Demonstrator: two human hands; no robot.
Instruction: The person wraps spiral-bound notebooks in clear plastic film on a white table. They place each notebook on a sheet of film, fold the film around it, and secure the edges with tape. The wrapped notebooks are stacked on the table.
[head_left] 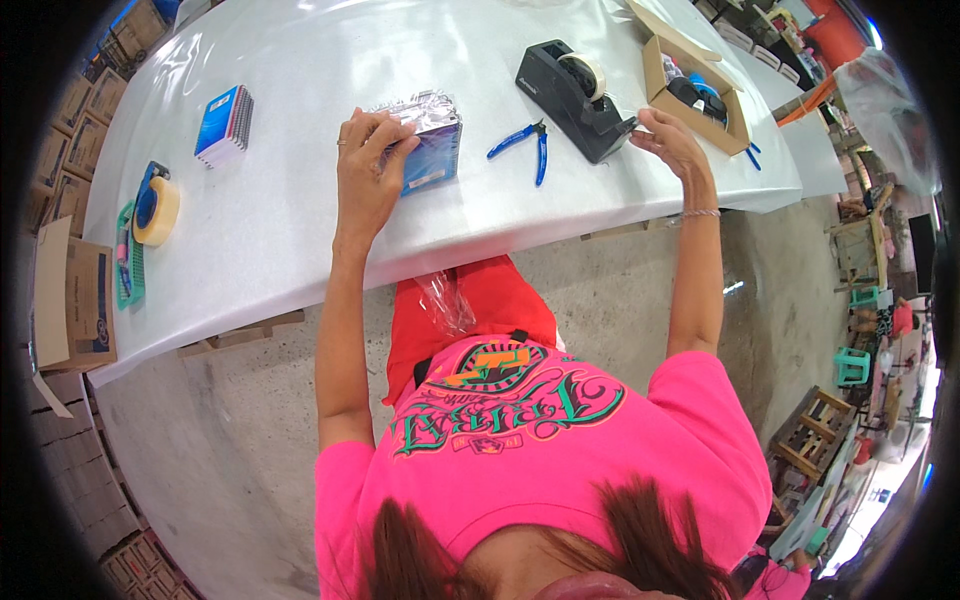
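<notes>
My left hand (368, 170) rests flat on a stack of blue packs wrapped in clear film (432, 148) on the white table (300, 230). At the front end of a black desk tape dispenser (575, 88), my right hand (672, 142) has its fingertips pinched at the cutter; I cannot make out any tape between them. A roll of clear tape sits in the dispenser. Blue-handled cutters (530, 140) lie between the wrapped stack and the dispenser.
An open cardboard box (700, 85) with dark items stands at the far right of the table. Another blue pack stack (225, 125) and a tape gun with tan tape (155, 205) lie at the left, by a green basket (128, 270). Cartons line the left wall.
</notes>
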